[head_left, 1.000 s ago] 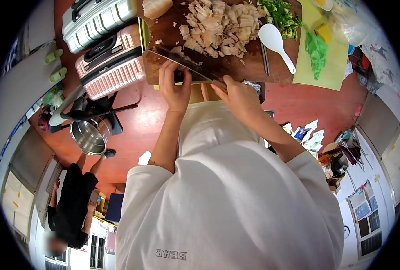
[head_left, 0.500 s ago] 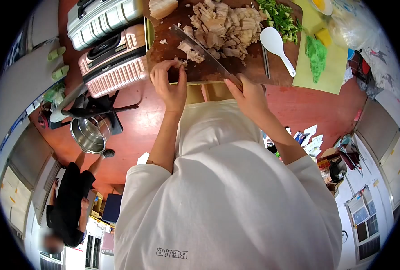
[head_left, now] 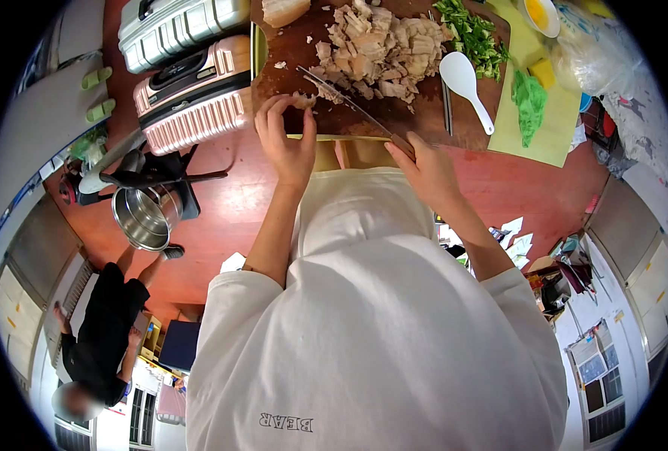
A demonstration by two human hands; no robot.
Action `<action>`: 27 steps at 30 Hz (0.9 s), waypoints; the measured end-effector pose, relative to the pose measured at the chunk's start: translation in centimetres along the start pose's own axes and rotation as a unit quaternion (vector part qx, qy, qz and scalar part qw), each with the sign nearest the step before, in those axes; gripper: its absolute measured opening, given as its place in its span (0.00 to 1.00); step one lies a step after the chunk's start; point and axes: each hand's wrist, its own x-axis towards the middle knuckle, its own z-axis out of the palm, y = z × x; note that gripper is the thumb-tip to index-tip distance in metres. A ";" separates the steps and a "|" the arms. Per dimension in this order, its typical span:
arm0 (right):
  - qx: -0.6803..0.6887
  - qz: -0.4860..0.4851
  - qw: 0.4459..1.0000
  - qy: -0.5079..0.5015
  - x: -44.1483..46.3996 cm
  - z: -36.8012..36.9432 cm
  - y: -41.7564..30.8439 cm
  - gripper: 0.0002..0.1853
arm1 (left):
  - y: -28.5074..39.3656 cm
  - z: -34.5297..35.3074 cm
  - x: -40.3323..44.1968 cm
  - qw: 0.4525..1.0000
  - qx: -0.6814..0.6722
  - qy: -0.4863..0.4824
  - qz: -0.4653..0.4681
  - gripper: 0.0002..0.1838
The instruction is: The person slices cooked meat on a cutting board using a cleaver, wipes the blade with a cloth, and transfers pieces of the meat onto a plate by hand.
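My right hand (head_left: 429,171) is closed round the handle of a knife (head_left: 356,107), whose blade points up and left over the wooden cutting board (head_left: 417,119). My left hand (head_left: 284,143) is at the board's near edge, its fingertips on a small piece of meat (head_left: 302,101). Past the blade lies a large heap of chopped meat (head_left: 383,51). An uncut chunk of meat (head_left: 284,10) sits at the board's far left. Chopped green vegetables (head_left: 475,37) are at the right, beside a white spoon (head_left: 465,84) and chopsticks (head_left: 447,109).
Two suitcases (head_left: 191,96) stand at the left, above a metal pot (head_left: 145,218). A person in black (head_left: 105,323) is at lower left. Right of the board are a green bag (head_left: 528,107), a yellow block (head_left: 543,73) and a bowl (head_left: 540,16).
The knife has moved away from my left fingers toward the heap, and my right hand has shifted right. The small piece of meat now shows at my left fingertips.
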 end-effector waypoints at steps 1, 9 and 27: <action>0.007 -0.001 1.000 -0.007 0.0 0.0 0.1 0.23 | 0.3 0.0 0.1 1.000 0.000 0.001 -0.001 0.18; -0.045 -0.046 0.998 0.003 1.1 -0.3 0.5 0.22 | 0.6 1.5 0.6 0.983 0.087 -0.093 0.134 0.12; -0.100 -0.068 0.993 0.007 2.8 -1.3 -0.7 0.23 | -0.1 2.1 0.7 0.973 0.093 -0.103 0.182 0.10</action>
